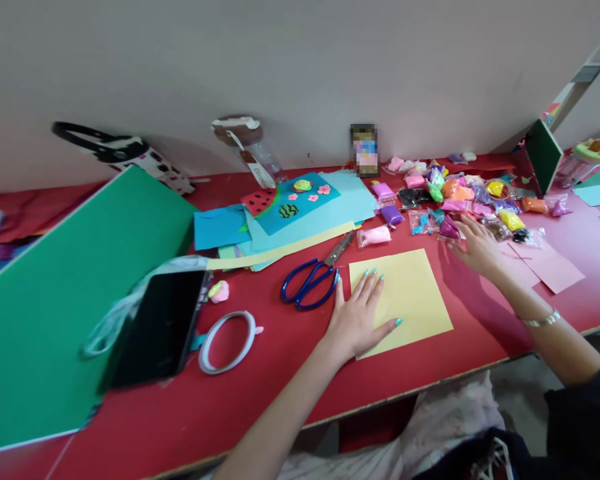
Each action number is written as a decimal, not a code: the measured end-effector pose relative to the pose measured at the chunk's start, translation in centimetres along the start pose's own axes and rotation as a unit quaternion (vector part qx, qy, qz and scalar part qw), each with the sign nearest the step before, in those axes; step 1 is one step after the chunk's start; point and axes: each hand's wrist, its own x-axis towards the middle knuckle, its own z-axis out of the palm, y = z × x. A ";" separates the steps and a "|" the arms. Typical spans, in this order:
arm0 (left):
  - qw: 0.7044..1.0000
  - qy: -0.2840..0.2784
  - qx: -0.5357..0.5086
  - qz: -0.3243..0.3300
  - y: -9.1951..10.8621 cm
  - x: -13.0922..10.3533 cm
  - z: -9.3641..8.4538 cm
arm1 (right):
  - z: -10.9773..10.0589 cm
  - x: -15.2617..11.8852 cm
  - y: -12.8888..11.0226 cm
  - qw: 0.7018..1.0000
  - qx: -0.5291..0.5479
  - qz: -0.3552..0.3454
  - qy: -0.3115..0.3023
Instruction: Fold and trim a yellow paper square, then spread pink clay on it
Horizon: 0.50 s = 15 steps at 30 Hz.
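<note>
My left hand (357, 317) lies flat with spread fingers on the left part of a yellow paper sheet (415, 293). Just left of it, blue-handled scissors (313, 283) rest on the table, blades pointing away to the right. My right hand (477, 247) reaches over the near edge of a pile of small clay packets (460, 190) in many colours. Its fingers are stretched out at a magenta packet (449, 228); whether they touch it I cannot tell. A pale pink packet (374, 236) lies apart, beyond the yellow sheet.
Left stand a green board (80, 300), a black tablet (163, 327) and a tape roll (227, 342). Behind are blue papers with a watermelon decoration (261, 202), a clear bottle (255, 150) and a phone (365, 150) against the wall. Pink papers (550, 263) lie right on the red table (280, 387).
</note>
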 end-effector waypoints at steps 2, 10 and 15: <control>0.999 0.029 -0.011 0.009 -0.3 1.4 -1.0 | 0.5 1.7 -0.3 0.998 0.030 0.033 0.034; 0.988 0.139 -0.010 -0.072 -5.1 10.1 -1.6 | 3.9 0.2 -3.8 0.991 0.074 -0.113 0.023; 0.987 0.153 -0.013 -0.041 -2.7 10.3 -1.8 | 2.0 0.3 -3.6 0.979 0.133 -0.138 0.075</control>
